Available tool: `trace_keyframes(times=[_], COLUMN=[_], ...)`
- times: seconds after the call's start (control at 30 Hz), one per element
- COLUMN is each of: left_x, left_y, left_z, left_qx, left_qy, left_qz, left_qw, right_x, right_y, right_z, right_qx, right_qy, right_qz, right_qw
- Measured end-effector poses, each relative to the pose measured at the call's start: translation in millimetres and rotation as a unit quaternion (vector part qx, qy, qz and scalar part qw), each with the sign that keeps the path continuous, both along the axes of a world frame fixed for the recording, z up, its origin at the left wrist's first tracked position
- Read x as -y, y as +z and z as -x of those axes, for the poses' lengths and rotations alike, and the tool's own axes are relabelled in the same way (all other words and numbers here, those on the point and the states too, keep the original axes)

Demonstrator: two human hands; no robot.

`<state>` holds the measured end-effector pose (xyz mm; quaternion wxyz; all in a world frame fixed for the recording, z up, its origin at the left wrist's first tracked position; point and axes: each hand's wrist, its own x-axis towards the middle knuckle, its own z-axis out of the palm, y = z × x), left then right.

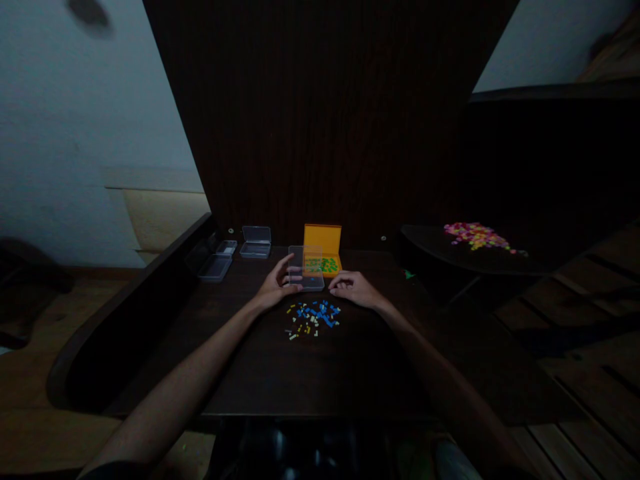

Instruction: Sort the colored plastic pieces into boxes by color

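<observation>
Head view: a clear box [306, 270], lid up and seemingly empty, sits mid-table, the left hand [273, 288] curled around its 9 o'clock side and the right hand [353, 288] loosely open, holding nothing, at its 4 o'clock corner. An orange box [323, 239] at 1 o'clock already holds green pieces [323, 265]; blue, yellow and white pieces [313, 319] lie loose at 6 o'clock. Bare table [310, 373] runs to the near edge, while a dark panel [325, 133] blocks 12 o'clock.

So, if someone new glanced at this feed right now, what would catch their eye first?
Probably the open orange plastic box with green pieces, bright at the dark table's far middle. In front of it the left hand grips a small clear plastic box, the right hand lies flat alongside, and blue, yellow and white small pieces lie scattered nearer the person. A pink-and-yellow heap sits on the round side table, right.
</observation>
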<state>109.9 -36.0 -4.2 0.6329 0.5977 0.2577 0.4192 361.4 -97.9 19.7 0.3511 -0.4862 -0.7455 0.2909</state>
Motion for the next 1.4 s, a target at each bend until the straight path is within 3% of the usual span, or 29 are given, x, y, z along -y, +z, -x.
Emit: trace_keyframes(times=[0.23, 0.73, 1.07, 1.4], left_x=[1.5, 0.5, 2.7, 2.5], left_y=[1.1, 2.1, 4.2, 3.8], left_z=[1.5, 1.3, 1.7, 1.5], left_qx=[0.008, 0.002, 0.007, 0.006], left_qy=[0.004, 0.001, -0.001, -0.002], left_qz=[-0.007, -0.003, -0.005, -0.005], left_qw=[1.000, 1.000, 1.000, 1.000], right_x=[8.1, 7.9, 8.2, 10.3], right_y=[-6.0, -7.7, -3.6, 0.4], right_z=[2.0, 0.0, -2.9, -2.2], right_qx=[0.062, 0.078, 0.091, 0.098], right_qy=[0.071, 0.083, 0.118, 0.108], right_qz=[-0.027, -0.046, -0.030, -0.009], right_qw=[0.995, 0.992, 0.988, 0.989])
